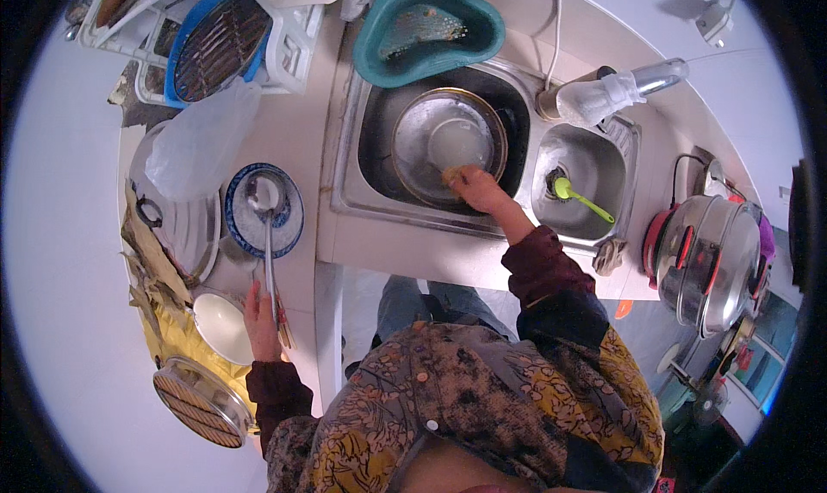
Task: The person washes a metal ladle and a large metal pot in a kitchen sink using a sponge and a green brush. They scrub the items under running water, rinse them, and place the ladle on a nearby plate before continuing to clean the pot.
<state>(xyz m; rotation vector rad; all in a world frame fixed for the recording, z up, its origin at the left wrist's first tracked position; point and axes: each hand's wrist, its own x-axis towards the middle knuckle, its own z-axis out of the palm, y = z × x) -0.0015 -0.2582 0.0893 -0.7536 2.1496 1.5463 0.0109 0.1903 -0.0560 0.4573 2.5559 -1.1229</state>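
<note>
My right hand (pixel 477 188) is over the near rim of a round metal basin (pixel 413 131) in the large sink bowl, its fingers closed on a small yellowish piece, perhaps a sponge. Inside the basin lies a round whitish area, either cloudy water or a small bowl; I cannot tell which. My left hand (pixel 260 322) is at the counter on the left, beside the handle of a metal ladle (pixel 263 193) and some chopsticks (pixel 283 325). Whether its fingers grip anything is unclear. The ladle's bowl rests in a blue-and-white dish (pixel 234 218). A cream bowl (pixel 223 328) is left of that hand.
A teal corner strainer (pixel 368 47) sits at the large sink's back edge. The small sink bowl (pixel 607 163) holds a green spoon (pixel 585 205). A steamer pot (pixel 704 267) stands at right. Left are a pot lid (pixel 194 234), a plastic bag (pixel 200 144) and a white rack (pixel 300 47).
</note>
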